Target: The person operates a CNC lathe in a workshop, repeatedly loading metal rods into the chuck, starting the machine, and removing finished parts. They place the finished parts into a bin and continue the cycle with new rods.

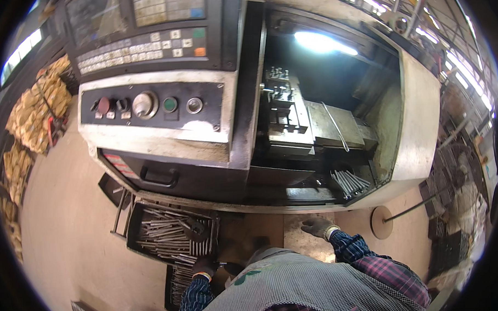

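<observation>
My left hand (205,265), in a dark glove, is low beside a crate of metal rods. Its fingers are closed around a metal rod (223,264), whose bright end sticks out to the right. Many similar rods (163,230) fill the black crate (132,234) just beyond this hand, with a dark rounded thing (195,230) lying on top. More rods (180,278) lie in a lower crate to the left of my forearm. My right hand (318,228), also gloved, hangs in front of the machine with its fingers stretched out and nothing in them.
A lathe-like machine (417,116) stands ahead, its doorway open on a tool block (288,118) and a pile of rods (348,182). Its control panel (148,109) has knobs and buttons. A round disc with a bar (381,222) is at the right; yellowish bundles (39,113) are far left.
</observation>
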Demonstrator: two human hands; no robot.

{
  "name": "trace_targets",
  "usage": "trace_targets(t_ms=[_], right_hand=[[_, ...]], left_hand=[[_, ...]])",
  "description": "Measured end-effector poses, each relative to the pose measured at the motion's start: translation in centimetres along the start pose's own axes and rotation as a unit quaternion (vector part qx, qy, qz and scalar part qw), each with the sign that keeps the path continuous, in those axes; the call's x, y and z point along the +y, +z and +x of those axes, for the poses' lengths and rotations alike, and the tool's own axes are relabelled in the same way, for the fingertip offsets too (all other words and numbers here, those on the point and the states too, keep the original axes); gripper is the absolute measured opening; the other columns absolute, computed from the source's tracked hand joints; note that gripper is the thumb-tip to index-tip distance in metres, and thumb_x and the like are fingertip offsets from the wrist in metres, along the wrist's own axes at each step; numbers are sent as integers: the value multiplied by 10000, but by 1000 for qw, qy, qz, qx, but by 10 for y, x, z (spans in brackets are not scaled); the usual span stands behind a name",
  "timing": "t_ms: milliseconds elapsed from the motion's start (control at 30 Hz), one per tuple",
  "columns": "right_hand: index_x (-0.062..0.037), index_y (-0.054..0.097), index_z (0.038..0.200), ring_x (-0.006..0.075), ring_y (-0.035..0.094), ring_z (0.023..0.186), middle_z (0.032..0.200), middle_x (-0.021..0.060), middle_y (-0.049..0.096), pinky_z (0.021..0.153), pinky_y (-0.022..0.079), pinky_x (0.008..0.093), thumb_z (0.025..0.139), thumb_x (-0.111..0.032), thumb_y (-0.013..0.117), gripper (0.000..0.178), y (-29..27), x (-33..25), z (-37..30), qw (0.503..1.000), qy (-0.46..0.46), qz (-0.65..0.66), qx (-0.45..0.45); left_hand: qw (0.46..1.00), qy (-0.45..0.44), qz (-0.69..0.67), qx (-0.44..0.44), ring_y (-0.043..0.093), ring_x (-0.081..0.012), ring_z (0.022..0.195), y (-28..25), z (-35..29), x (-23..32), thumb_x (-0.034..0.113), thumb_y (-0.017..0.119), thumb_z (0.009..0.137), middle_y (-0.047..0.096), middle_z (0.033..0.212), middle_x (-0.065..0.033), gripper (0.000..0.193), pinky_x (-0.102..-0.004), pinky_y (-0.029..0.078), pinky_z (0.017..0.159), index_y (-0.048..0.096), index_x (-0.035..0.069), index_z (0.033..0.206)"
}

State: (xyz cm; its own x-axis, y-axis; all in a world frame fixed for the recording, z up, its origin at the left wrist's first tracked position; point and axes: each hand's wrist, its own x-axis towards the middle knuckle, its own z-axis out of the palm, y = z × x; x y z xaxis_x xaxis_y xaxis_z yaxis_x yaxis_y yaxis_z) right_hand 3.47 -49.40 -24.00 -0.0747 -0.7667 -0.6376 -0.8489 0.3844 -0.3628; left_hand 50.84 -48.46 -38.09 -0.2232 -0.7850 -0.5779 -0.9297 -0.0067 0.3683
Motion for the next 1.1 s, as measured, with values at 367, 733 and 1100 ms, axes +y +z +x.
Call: trace_targets(t_ms=[367,733,1100], right_hand=[[-94,631,1374,345,614,1261,1343,189,659,1095,461,413,955,-488,627,575,-56,45,25,982,54,92,153],[-78,617,1373,340,533,1353,1425,168,601,1142,421,405,943,-431,660,558,-230,73,205,932,-28,122,339],[-35,709,1232,366,614,1259,1320,225,656,1070,477,484,1003,-502,545,545,-389,69,314,963,87,-43,249]], left_hand=[[996,34,7,86,680,-366,1096,-82,-9,73,340,536,989,708,1220,-146,346,-475,566,887,705,115,1190],[783,282,-166,529,699,-253,1018,-240,-17,268,-12,643,916,724,1158,-175,238,-362,566,889,689,-18,1150],[677,167,-124,706,694,-278,960,-317,73,342,14,575,989,712,1169,-189,270,-369,567,829,660,-54,1237]])
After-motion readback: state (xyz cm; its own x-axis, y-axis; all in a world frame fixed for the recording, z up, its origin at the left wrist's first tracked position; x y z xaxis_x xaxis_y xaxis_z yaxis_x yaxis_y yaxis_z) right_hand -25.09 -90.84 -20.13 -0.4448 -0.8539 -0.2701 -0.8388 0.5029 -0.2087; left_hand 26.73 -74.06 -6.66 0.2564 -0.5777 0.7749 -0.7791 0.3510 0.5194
